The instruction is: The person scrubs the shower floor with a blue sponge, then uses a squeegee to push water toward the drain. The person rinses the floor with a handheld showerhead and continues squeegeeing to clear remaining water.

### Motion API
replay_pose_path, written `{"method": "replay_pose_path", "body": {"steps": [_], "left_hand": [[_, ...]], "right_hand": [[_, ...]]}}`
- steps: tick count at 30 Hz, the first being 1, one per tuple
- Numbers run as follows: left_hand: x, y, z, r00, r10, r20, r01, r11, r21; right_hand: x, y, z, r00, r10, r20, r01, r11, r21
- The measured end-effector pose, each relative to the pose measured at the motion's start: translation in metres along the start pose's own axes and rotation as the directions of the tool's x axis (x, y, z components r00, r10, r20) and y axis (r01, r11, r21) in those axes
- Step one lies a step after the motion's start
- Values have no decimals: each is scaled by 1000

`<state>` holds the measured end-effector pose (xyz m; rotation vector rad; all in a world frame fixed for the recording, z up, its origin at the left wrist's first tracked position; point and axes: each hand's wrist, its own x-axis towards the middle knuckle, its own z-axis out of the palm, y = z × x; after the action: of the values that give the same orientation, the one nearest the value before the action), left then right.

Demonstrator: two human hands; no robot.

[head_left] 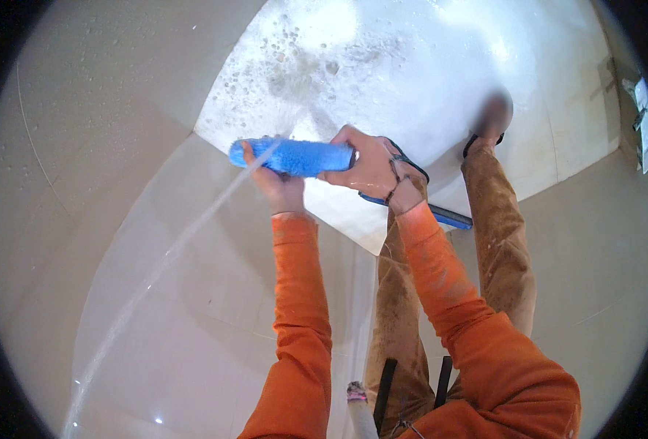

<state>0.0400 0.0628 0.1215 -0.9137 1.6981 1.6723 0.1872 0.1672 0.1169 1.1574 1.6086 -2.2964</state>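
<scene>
A blue, fuzzy, elongated pad, shaped like a roller sleeve (302,157), lies crosswise between my two hands above the wet floor. My left hand (284,186) grips its left part from below, with fingers curled around it. At its darker right end, my right hand (371,164) is closed on it, thumb and fingers bent over the edge. A thin stream of water (170,252) runs from the lower left up to the left part of the pad. Where the stream begins is out of view.
White floor tiles (412,80) hold water, bubbles and greyish dirt. A blue and dark strip (450,217) lies by my feet, partly behind my right arm. My brown-trousered legs (496,227) stand at right. A pale stick with a dark tip (360,410) rises at the bottom. Plain walls flank the left.
</scene>
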Motion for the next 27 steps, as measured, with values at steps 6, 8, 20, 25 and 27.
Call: {"method": "replay_pose_path", "body": {"steps": [6,8,20,25,27], "left_hand": [[1,4,35,948,-209,242,149,958,244],[-14,-13,53,928,-288,238,239,947,213],[-105,-17,139,611,-22,791,-751,300,589],[-118,-44,151,476,-261,840,-849,-384,362],[-116,-55,155,549,-242,800,-805,-408,430]], "right_hand": [[17,-3,-14,814,292,502,-481,823,302],[10,-2,-33,751,235,617,-594,649,476],[-8,-18,-231,950,99,296,37,906,-423],[5,-93,-262,905,180,386,218,584,-782],[4,-94,-266,969,-77,237,238,566,-789]]}}
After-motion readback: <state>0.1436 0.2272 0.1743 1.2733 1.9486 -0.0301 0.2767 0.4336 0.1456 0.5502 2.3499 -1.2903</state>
